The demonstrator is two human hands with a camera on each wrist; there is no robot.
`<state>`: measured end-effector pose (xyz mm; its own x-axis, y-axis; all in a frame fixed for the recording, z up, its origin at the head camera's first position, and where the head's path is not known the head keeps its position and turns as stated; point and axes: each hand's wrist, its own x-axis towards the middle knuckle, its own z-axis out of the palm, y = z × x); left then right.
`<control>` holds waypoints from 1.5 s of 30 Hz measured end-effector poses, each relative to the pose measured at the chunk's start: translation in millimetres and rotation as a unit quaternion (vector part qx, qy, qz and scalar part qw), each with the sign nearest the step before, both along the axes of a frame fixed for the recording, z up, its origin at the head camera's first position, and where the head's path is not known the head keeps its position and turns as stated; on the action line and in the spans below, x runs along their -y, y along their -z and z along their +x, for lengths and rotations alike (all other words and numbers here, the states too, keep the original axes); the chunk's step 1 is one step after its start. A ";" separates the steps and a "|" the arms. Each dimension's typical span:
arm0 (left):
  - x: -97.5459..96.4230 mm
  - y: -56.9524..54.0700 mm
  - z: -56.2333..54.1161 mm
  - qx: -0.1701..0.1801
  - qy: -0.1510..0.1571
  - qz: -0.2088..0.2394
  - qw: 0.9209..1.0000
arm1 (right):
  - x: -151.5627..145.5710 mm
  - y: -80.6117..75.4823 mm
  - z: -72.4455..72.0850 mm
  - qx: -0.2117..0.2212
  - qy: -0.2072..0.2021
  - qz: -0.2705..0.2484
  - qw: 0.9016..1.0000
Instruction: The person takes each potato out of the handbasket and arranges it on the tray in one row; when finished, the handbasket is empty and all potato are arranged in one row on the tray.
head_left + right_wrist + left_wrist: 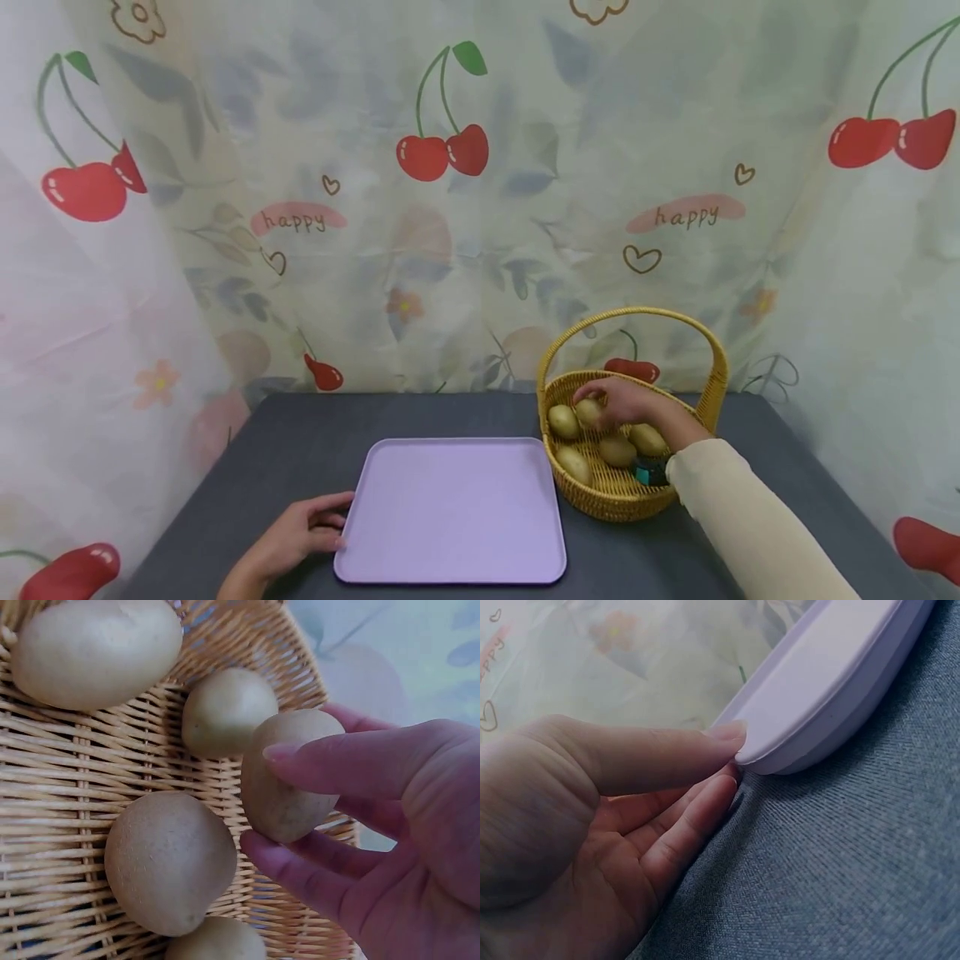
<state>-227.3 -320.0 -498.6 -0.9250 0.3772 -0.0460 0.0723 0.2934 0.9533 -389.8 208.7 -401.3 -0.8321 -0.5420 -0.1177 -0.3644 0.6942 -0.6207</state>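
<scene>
Loosely extended, the left hand (298,531) touched one tray's (450,510) left edge, tabletop (288,442) stretching further left. To the right, inside one basket's (618,507) far rim, the right hand's (624,402) curled fingers gripped one potato (281,808) beside four loose potatoes (617,451).

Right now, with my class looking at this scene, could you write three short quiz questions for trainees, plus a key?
1. True or false: the left hand touches the edge of the tray.
2. What does the right hand grip?
A) the basket handle
B) a potato
C) the tray's corner
3. Counting the held one, how many potatoes show in the head view?

Key: 1. True. 2. B. 3. Five.
</scene>
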 end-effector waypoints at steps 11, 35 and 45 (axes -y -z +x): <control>0.3 1.3 0.1 -0.006 0.010 0.010 1.000 | -3.8 -14.4 36.6 -0.070 -0.010 -0.031 0.997; 1.1 2.5 -1.4 0.035 -0.012 -0.015 0.999 | 59.2 11.6 133.2 -0.167 -0.061 -0.198 0.964; 1.8 1.5 -0.8 0.032 -0.009 -0.010 0.999 | 118.7 45.2 143.2 -0.120 -0.012 -0.204 0.972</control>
<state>-228.1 -321.8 -500.1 -0.9264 0.3589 -0.1137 0.0052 0.3140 0.9494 -246.6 90.0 -446.5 -0.7955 -0.5225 0.3068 -0.5459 0.3983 -0.7371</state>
